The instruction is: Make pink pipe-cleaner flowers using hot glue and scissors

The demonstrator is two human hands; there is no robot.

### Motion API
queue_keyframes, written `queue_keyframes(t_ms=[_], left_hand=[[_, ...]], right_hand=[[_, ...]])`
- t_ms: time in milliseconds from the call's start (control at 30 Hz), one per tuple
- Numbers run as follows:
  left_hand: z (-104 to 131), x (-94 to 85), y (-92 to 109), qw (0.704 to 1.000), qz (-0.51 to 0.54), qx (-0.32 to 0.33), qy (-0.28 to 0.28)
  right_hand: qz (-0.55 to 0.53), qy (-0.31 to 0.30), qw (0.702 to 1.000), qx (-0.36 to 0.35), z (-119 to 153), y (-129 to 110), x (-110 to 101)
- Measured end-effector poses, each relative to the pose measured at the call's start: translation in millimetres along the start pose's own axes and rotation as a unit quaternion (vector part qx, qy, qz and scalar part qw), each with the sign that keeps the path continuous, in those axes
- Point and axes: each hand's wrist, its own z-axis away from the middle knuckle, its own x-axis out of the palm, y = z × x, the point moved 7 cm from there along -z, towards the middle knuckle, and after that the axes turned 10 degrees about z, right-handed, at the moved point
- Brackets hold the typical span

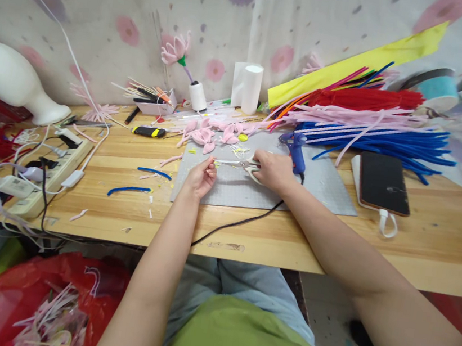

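Both forearms reached forward over the tabletop (417,243) onto the grey mat (322,188). Left hand (200,177) sat at the mat's near-left corner, fingers curled in, fingertips pressed together on something too small to identify. Right hand (271,170) lay mid-mat, closed around the handles of the scissors (240,164), wrist low. Blades pointed left toward the left hand's fingertips; whether they touched what it pinched, cannot tell.

Just behind the right hand on the mat: blue glue gun (296,147), upright, its black cord (233,224) running forward off the mat and over the tabletop's near edge between the two arms. Pink petals (208,136) lay in a loose cluster at the mat's far-left corner. Left of the mat: two bent blue stems (129,189), a black-and-yellow knife (149,131), farther left a power strip (50,172) tangled in cables. Right of the mat: phone (385,183), face down, touching the mat's edge region. Behind the mat to the right: heaped stems (372,135) in blue, pink and red. White roll (251,88) stood upright behind the mat.

Below the tabletop, left of the mat: red bag (40,295), open, holding pink and white offcuts.
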Motion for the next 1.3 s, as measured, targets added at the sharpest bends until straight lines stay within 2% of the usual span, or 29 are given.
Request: queue_keyframes(t_ms=[367, 533, 667, 767, 900, 1067, 1233, 1300], left_hand=[[0.8, -0.2, 1.1, 1.0, -0.013, 0.014, 0.005], [-0.7, -1.8, 2.2, 1.0, -0.02, 0.022, 0.003], [-1.5, -1.5, 3.3, 0.999, -0.022, 0.032, -0.003], [-1.7, -0.1, 6.2, 0.999, -0.007, 0.038, -0.017], [-2.1, 1.4, 13.8, 0.997, 0.018, 0.057, -0.043], [-4.1, 0.6, 16.9, 0.996, 0.027, 0.068, -0.056], [-4.9, -0.1, 11.9, 0.996, 0.0, 0.079, -0.042], [-5.6, -1.0, 11.6, 0.993, -0.033, 0.112, -0.029]], right_hand=[[-0.015, -0.002, 1.0, 0.008, -0.4, 1.8, 3.4], [-0.039, 0.007, 0.998, 0.045, -1.3, 9.8, 2.4], [-0.059, -0.019, 0.996, 0.058, -1.5, 14.6, 1.9], [-0.064, -0.072, 0.995, 0.024, -1.2, 13.6, 4.9], [-0.091, -0.149, 0.983, -0.06, 1.2, 8.0, 10.9], [-0.13, -0.191, 0.961, -0.15, 4.8, 0.2, 12.3], [-0.153, -0.217, 0.95, -0.167, 5.4, 3.9, 14.9], [-0.165, -0.213, 0.949, -0.164, 4.1, 7.1, 14.1]])
